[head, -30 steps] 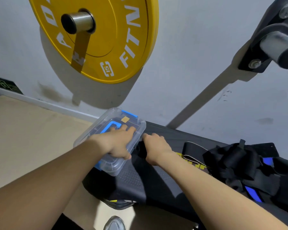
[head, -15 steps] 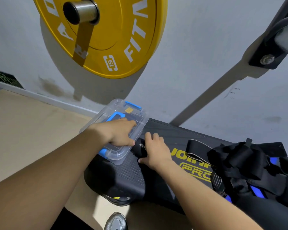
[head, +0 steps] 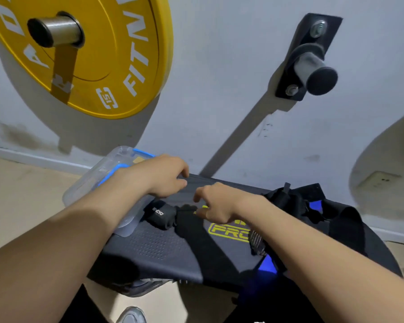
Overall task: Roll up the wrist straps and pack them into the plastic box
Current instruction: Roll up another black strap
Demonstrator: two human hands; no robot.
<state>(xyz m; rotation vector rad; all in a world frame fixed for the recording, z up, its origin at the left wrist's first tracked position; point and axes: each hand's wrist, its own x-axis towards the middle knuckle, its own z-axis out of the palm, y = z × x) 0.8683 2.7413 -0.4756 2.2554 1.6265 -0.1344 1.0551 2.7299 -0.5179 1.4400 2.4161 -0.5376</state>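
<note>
Pinching wrist strap [head: 161, 214] tail, seemingly, with my right hand [head: 217, 203] at 3 o'clock of its rolled end on bench [head: 163, 248]. My left hand [head: 163, 178] curled at 12 o'clock; cannot tell if holding. Clear plastic box [head: 98, 183] at 10 o'clock. Strap soft, light, springy: I'd grip roll itself.

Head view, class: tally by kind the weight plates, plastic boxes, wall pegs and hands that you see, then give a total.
Weight plate: 1
Plastic box: 1
Wall pegs: 2, loaded peg, bare peg
Hands: 2, left hand, right hand
Total: 6
</note>
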